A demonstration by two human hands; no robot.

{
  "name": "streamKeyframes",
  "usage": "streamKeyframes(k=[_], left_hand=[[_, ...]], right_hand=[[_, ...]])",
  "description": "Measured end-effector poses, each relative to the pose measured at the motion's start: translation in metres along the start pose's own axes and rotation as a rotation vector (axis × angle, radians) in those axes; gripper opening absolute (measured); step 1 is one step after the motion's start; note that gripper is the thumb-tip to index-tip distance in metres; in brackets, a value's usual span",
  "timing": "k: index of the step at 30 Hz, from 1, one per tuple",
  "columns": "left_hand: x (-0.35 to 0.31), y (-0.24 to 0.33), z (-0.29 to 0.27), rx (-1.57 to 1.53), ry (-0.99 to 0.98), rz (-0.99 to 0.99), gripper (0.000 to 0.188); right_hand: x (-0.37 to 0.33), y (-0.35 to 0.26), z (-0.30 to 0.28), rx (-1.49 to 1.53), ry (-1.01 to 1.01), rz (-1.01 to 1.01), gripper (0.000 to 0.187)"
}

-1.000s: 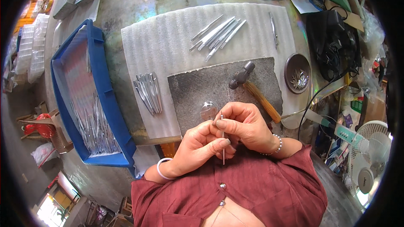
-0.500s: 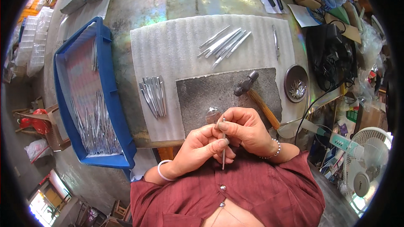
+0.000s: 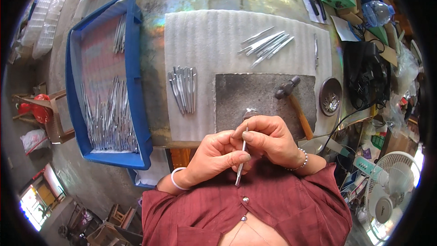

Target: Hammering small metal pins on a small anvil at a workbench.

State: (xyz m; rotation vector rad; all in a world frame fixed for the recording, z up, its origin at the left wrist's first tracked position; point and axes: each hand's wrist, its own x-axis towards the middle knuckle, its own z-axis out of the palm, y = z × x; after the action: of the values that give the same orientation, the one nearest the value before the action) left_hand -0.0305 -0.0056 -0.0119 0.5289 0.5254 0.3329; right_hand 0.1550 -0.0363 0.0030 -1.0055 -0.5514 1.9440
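Close to my chest, a slim silver metal rod [image 3: 240, 173] is held between both hands, its lower end sticking out below the fingers. My left hand [image 3: 223, 155] presses it with the thumb against bent fingers. My right hand [image 3: 268, 140] pinches its upper part between thumb and index finger. Beyond the fingers lies a dark grey slab [image 3: 246, 89], partly covered by my hands. A hammer [image 3: 296, 105] with a wooden handle rests on the slab's right part. A small shiny piece [image 3: 250, 112] shows just above my fingers, too unclear to name.
White foam sheet [image 3: 205, 32] lies under a fan of silver rods [image 3: 266, 45] and a row of rods [image 3: 183, 90]. A blue tray [image 3: 144, 141] at left holds many more. At right are a round dish [image 3: 324, 92] of small metal pieces, black cables [image 3: 364, 66] and a fan [image 3: 389, 191].
The view has swung, so the table things sit farther right and somewhat higher, the hands only slightly. Both hands keep hold of the rod, which now leans a little more.
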Motion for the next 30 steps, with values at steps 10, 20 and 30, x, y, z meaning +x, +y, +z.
streamKeyframes(k=[10, 20, 30], left_hand=[[-0.017, -0.002, -0.004, 0.115, 0.127, 0.052, 0.014], [-0.017, -0.001, -0.003, 0.06, 0.081, 0.028, 0.01], [-0.003, -0.009, -0.001, 0.061, -0.071, -0.035, 0.016]], right_hand=[[0.01, 0.007, 0.014, 0.031, 0.035, 0.093, 0.016], [0.003, 0.009, 0.014, 0.01, 0.081, 0.113, 0.016], [-0.009, 0.002, 0.008, 0.013, 0.186, 0.061, 0.006]])
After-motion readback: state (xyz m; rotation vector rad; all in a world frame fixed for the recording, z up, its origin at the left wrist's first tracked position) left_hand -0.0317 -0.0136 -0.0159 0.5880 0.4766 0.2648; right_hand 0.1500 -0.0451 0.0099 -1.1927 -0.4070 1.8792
